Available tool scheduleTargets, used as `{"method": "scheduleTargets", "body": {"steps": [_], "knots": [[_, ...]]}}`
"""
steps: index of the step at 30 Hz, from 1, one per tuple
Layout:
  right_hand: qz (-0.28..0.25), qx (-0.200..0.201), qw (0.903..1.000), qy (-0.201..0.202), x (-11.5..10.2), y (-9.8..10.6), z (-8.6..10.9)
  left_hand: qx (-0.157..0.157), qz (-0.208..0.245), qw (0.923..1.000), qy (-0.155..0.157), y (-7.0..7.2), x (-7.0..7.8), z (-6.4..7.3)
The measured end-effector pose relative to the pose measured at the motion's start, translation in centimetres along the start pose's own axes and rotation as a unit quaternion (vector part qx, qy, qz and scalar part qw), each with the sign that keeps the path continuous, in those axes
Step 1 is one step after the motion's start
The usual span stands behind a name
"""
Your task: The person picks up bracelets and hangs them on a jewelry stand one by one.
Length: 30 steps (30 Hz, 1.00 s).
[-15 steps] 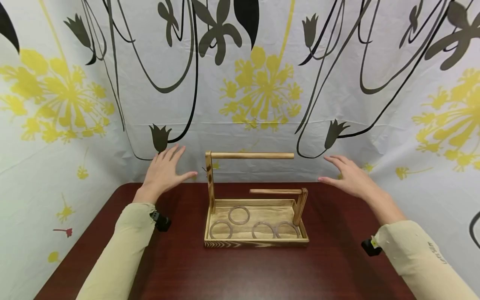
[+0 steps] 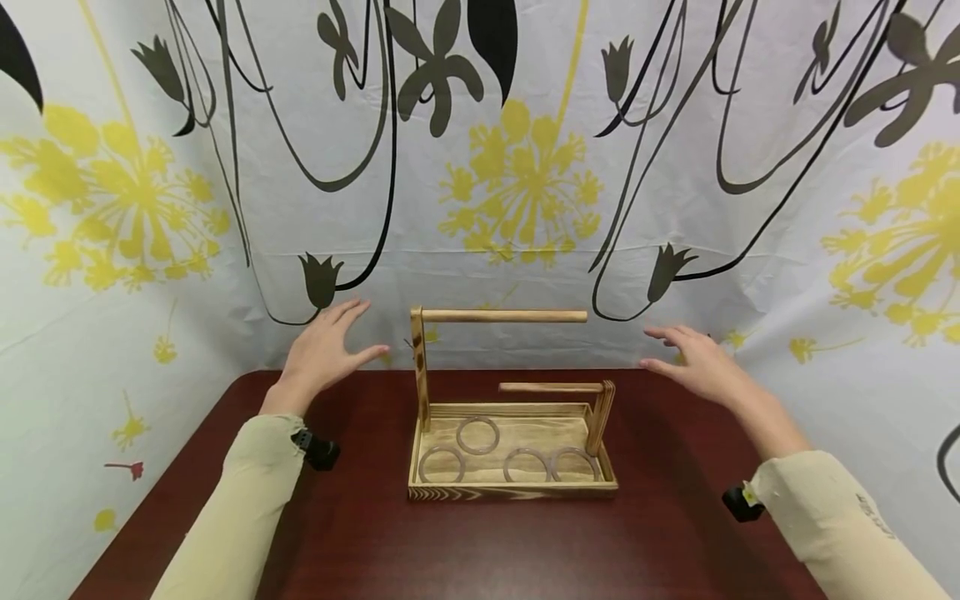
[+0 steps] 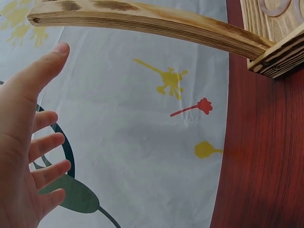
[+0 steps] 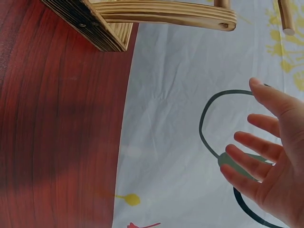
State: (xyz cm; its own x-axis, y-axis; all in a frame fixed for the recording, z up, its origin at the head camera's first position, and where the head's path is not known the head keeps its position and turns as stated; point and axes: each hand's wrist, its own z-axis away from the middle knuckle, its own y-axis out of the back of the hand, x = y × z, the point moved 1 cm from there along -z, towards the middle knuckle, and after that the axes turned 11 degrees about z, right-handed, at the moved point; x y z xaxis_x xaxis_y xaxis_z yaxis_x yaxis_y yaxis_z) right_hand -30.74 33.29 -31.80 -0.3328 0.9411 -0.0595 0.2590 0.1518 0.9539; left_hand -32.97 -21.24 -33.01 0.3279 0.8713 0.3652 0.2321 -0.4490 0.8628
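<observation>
A wooden tray with two upright posts stands on the table. From its taller left post a long wooden rod reaches right; a shorter rod reaches left from the low right post. Several translucent rings lie flat inside the tray. My left hand hovers left of the tall post, thumb spread from the fingers, touching nothing. Off to the right of the tray, my right hand is held in the air with fingers loosely bent and no object in it.
The dark red wooden table runs up to a pale patterned curtain behind the tray and along both sides. Small black cameras sit on the wrists.
The whole view has shifted slightly, so the tray appears a little lower. My right hand has dipped slightly, its fingers a bit more bent. Nothing was picked up.
</observation>
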Motion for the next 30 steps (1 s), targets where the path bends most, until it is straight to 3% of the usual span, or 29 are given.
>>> {"method": "scheduleTargets", "body": {"steps": [14, 30], "knots": [[-0.020, 0.018, 0.9993, 0.024, 0.0, 0.1, 0.4, -0.005, 0.045, 0.9989, 0.007, 0.2, 0.2, 0.5], [-0.028, 0.005, 0.9993, 0.026, -1.0, -0.2, 1.0, -0.016, 0.072, 0.9973, 0.005, 0.2, 0.0, 1.6]]}}
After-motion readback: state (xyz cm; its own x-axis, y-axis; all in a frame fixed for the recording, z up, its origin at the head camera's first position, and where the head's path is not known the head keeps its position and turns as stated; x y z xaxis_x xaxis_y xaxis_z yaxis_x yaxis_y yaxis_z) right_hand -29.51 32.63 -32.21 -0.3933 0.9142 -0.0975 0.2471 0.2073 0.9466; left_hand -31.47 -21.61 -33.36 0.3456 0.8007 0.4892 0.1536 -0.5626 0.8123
